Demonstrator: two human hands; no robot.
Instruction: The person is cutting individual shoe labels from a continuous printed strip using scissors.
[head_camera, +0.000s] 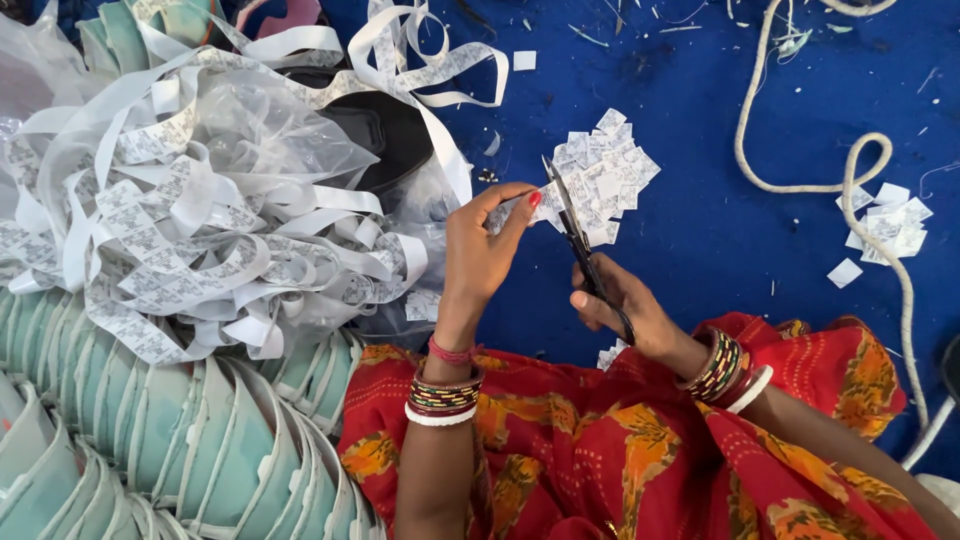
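- On the blue floor cloth (720, 230), which carries everything: white scraps and threads scattered toward its top edge, one off-white cord (850, 170) looping down its right side.
- At the left edge, one stack of pale green moulded cups (150, 440), nested in a curving row; too many to count.
- Above that stack, one clear plastic bag (270, 130) heaped with one tangle of white printed label tape (180, 230); its separate strands cannot be counted.
- Along the bottom edge, one red and orange patterned garment (600, 450) over the person's lap.
- One main pile of cut labels (605, 180), near the centre of the cloth, just beyond the scissor tips; one smaller pile (890, 225) by the cord at the right; a few loose pieces (608, 355) beside the lap.
- One left hand (480, 250), wrist banded with bangles; thumb and forefinger closed in a pinch on the free tape end (540, 200), the other fingers curled.
- One right hand (630, 310), also bangled, closed around the scissor handles.
- One pair of scissors (575, 225), dark; long axis running from the right hand up and leftward; blades slightly parted, tips at the tape end.
- Key relation: the tape end lies just right of the left fingertips, crossing the blades; the left hand is the nearer.
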